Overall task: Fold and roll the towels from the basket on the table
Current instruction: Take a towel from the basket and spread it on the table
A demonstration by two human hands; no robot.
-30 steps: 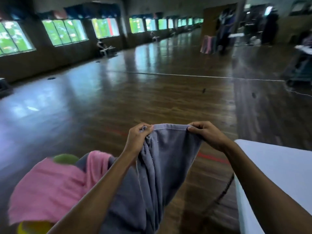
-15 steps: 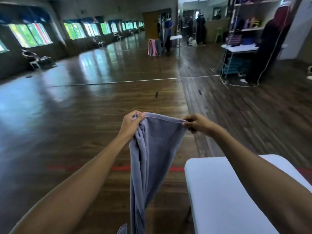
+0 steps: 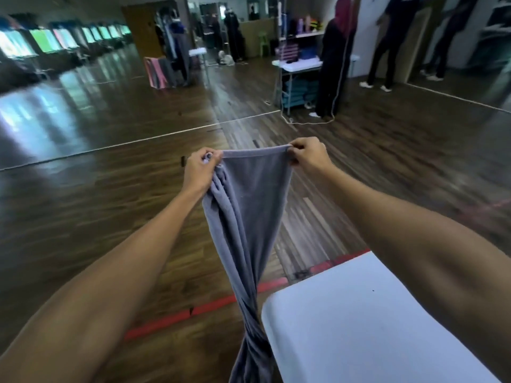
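Above the dark wooden plank floor (image 3: 110,217), beside the white rectangular table (image 3: 373,327), a twisted grey terry-cloth towel (image 3: 249,205) hangs in the air by its top edge, the left hand (image 3: 199,172) and right hand (image 3: 309,154) each pinching a corner.

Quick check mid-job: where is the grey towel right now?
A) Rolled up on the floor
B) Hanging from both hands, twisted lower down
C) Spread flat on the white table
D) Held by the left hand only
B: the left hand and the right hand each pinch the top edge of the grey towel, which hangs twisted beside the white table.
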